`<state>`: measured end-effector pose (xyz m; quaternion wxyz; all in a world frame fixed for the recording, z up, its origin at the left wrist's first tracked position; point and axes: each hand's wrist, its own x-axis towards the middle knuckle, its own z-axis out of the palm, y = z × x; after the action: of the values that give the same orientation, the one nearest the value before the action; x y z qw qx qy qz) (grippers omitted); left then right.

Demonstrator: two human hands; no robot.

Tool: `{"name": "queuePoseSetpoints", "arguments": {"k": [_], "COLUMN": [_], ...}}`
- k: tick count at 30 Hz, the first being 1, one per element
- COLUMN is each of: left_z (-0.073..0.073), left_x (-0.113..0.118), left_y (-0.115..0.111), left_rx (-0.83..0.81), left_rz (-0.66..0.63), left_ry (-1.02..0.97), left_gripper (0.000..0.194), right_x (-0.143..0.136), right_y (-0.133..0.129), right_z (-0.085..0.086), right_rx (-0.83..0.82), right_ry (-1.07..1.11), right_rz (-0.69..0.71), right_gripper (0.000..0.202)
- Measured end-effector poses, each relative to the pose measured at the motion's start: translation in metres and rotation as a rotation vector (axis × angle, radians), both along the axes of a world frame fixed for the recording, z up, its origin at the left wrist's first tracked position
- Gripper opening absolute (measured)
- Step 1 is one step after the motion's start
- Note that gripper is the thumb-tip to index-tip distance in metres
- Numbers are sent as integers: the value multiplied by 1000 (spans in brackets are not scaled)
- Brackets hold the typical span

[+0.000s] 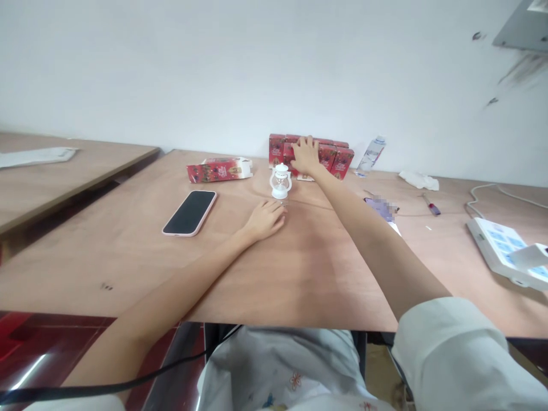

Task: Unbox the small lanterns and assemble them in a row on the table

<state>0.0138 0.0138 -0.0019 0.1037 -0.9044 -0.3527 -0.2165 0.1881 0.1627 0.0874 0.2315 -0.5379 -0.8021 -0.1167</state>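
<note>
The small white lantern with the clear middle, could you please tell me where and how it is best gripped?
The lantern is probably best pinched at its domed top from above: it stands upright, its curved side arms bulge out, and the left hand rests just in front.

Lantern [280, 182] stands right of phone [190, 213], before boxes [327, 156].

Red boxes [327, 157] partly behind right hand [306, 156], power strip [496, 240] partly beyond right edge

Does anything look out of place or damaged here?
Yes: a red box lies on its side, one end open, while the red boxes by the wall stand upright. A dark smear marks the wall, upper right.
</note>
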Motion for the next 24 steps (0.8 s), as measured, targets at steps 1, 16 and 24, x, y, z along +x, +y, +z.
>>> {"name": "queuePoseSetpoints", "arguments": {"k": [1, 16, 24], "left_z": [0, 7, 20], "left_x": [0, 0, 15], "left_y": [0, -10, -27], "left_rx": [12, 37, -601], "left_rz": [4, 2, 106], "left_ry": [-3, -468, -1195], "left_gripper": [24, 28, 70], "right_x": [0, 50, 29], "right_y": [-3, -103, -210], "right_z": [0, 16, -76], "right_rx": [12, 327, -202], "right_ry": [-1, 547, 1245], "right_rz": [-2, 136, 348], "right_gripper": [50, 62, 49]}}
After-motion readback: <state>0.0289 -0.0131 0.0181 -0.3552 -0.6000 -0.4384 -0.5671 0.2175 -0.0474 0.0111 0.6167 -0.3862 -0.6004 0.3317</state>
